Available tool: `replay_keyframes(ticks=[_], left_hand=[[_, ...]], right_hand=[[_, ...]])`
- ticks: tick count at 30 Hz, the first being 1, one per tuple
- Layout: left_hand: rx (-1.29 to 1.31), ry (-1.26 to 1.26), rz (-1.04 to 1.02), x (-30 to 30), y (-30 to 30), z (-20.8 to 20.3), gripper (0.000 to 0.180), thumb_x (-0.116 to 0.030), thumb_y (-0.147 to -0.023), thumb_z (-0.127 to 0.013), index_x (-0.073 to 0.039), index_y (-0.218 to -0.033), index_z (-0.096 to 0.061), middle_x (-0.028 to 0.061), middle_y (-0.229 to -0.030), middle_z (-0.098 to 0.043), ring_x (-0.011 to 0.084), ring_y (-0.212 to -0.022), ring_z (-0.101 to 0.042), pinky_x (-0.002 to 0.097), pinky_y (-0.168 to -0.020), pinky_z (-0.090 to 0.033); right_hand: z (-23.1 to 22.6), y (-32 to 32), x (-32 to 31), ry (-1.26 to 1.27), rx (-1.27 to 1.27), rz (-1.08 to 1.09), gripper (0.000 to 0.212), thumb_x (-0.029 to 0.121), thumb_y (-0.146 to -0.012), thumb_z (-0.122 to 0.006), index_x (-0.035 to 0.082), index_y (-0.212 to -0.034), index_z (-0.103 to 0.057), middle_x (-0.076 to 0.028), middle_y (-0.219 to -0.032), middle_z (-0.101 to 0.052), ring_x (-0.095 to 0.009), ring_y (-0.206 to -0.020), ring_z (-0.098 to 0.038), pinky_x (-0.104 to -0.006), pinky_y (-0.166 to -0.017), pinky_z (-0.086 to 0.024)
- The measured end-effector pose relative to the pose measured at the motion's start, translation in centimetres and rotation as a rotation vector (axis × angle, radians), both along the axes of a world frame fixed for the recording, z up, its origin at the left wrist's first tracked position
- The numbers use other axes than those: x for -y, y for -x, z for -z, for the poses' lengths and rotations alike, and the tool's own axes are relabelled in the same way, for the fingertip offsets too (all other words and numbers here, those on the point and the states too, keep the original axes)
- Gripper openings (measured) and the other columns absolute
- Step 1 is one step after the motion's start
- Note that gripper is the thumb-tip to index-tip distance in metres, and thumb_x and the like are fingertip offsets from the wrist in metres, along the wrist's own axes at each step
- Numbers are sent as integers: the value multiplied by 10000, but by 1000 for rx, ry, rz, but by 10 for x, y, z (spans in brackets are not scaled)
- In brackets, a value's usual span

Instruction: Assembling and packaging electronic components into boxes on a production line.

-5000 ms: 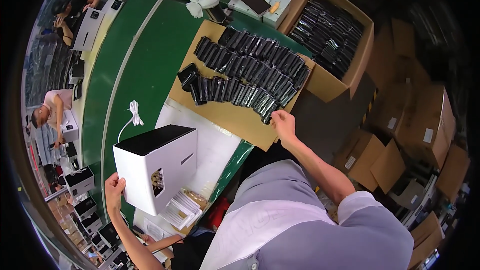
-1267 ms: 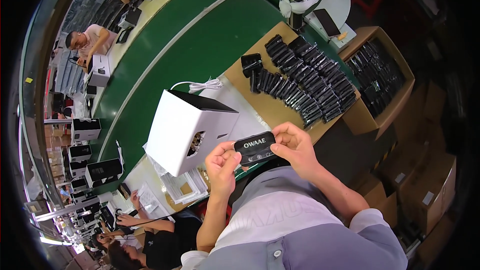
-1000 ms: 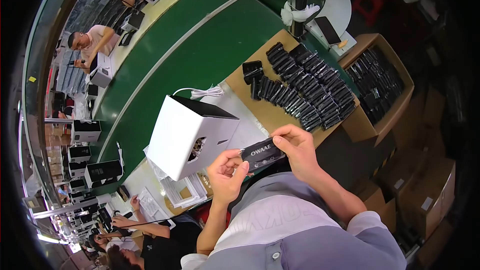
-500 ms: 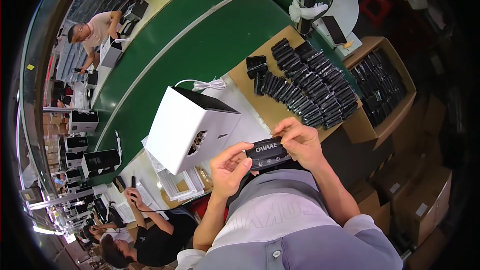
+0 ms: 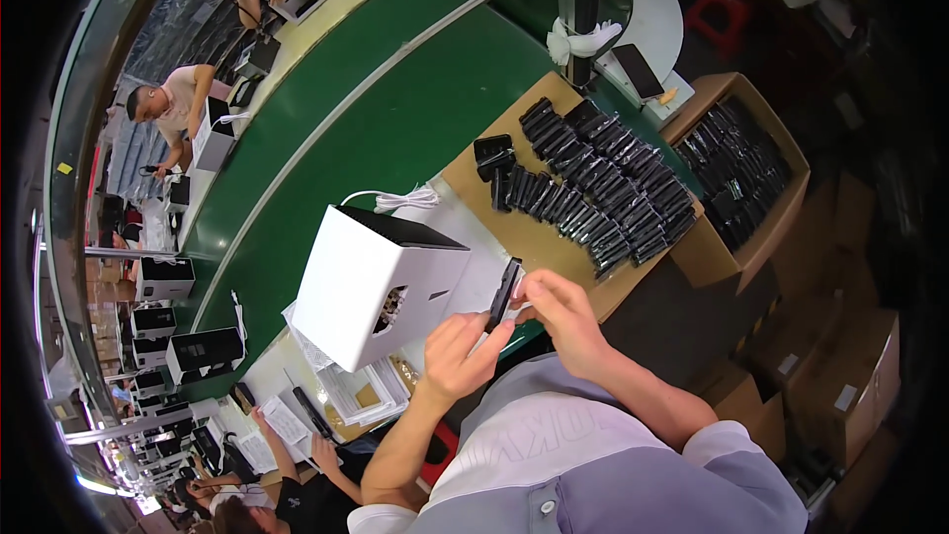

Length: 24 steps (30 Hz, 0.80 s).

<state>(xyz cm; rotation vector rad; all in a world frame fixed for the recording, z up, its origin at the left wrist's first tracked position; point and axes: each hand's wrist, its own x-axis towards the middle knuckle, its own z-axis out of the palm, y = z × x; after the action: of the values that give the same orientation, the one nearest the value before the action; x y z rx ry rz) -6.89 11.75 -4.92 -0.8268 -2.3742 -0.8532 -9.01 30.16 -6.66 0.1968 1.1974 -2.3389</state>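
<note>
My left hand (image 5: 461, 354) is closed on a small flat black button panel (image 5: 505, 295), which stands nearly edge-on over the near edge of the worktable. Close against the panel's right side, my right hand (image 5: 561, 318) has its fingertips drawn together. Something pale and thin shows between those fingertips and the panel, too small to make out. Just beyond and to the left of my hands is a big white box-shaped appliance (image 5: 358, 282) with a black top, a round opening in its side and a coiled white cable (image 5: 407, 200).
Many wrapped black pieces (image 5: 618, 183) lie in rows on a cardboard sheet (image 5: 474, 173); more fill a carton (image 5: 736, 262) at the right. A green conveyor (image 5: 395, 109) curves behind. Stacked white frames (image 5: 366, 391) lie near left. Several co-workers (image 5: 178, 104) sit along the line.
The panel has turned from face-up to edge-on in my left hand. My right hand has shifted lower and left along its side. At lower left, a co-worker's hands have moved apart.
</note>
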Motion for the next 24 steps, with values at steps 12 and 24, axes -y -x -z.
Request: replay_keyframes(ticks=[12,24], left_hand=[[73,156,-23,43,-3,-34,393,0,-709,-735,-15,-1100,-701,172,-1004,-679,331,-840,-670,398,-700,-531],[1243,-150,-361,259,74,-29,387,-301,-894,-760,30,-1085,-706,58,-927,-731,109,-779,-648,272,-704,-512]], right_hand=[[23,15,18,253,56,-63,143,141,-1016,-625,71,-901,-578,-14,-926,-627,-117,-897,-622,-333,-836,-520],[60,5,7,125,-112,-214,176,192,-1049,-571,88,-909,-541,11,-938,-579,-89,-879,-542,-289,-837,-441]])
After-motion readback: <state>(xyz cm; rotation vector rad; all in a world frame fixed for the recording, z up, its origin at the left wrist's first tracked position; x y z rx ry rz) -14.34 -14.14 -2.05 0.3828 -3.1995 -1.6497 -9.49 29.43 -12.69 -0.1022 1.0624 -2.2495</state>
